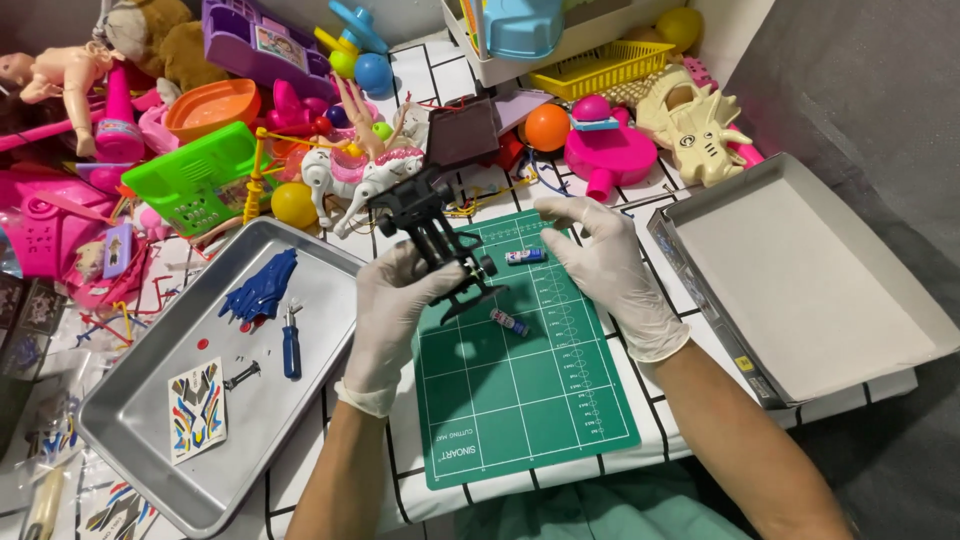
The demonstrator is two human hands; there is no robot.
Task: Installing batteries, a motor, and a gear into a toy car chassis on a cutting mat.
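Note:
My left hand (392, 305), in a white glove, grips a black plastic toy-car chassis (432, 232) and holds it tilted above the green cutting mat (520, 400). My right hand (604, 262), also gloved, hovers just right of the chassis with its fingers spread and nothing in it. Two small batteries lie on the mat: one (525, 257) under my right fingertips, the other (509, 322) below the chassis.
A metal tray (130, 420) at left holds a blue car body (260, 288), a small blue screwdriver (291, 345), a sticker sheet (197, 408) and a small black part. An open grey box lid (800, 280) lies at right. Toys are heaped along the back.

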